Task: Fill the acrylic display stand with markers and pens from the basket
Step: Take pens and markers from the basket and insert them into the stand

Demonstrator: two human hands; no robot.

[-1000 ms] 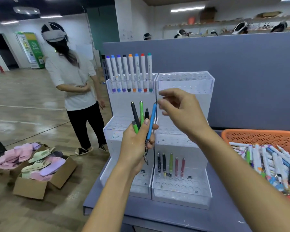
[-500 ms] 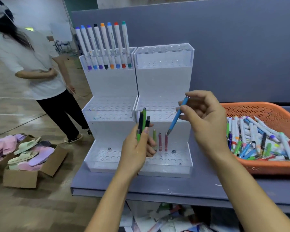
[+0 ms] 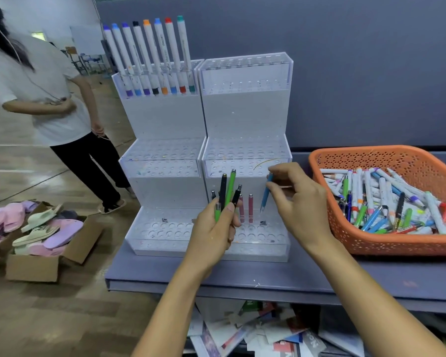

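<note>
Two tiered acrylic display stands stand side by side on the grey table. Several white markers fill the left stand's top row. My left hand grips a bunch of pens, black and green, in front of the right stand's bottom tier. My right hand pinches a blue pen by its top, tip down just above the bottom tier's holes, right of two pink pens standing there. The orange basket at the right holds several markers and pens.
A grey partition wall rises behind the stands. A person in a white shirt stands on the floor at the left. Cardboard boxes with slippers lie on the floor. Papers are piled under the table.
My right hand took the blue pen from the bunch in my left hand and brought it down to the right stand's bottom tier. The view tilted downward.
</note>
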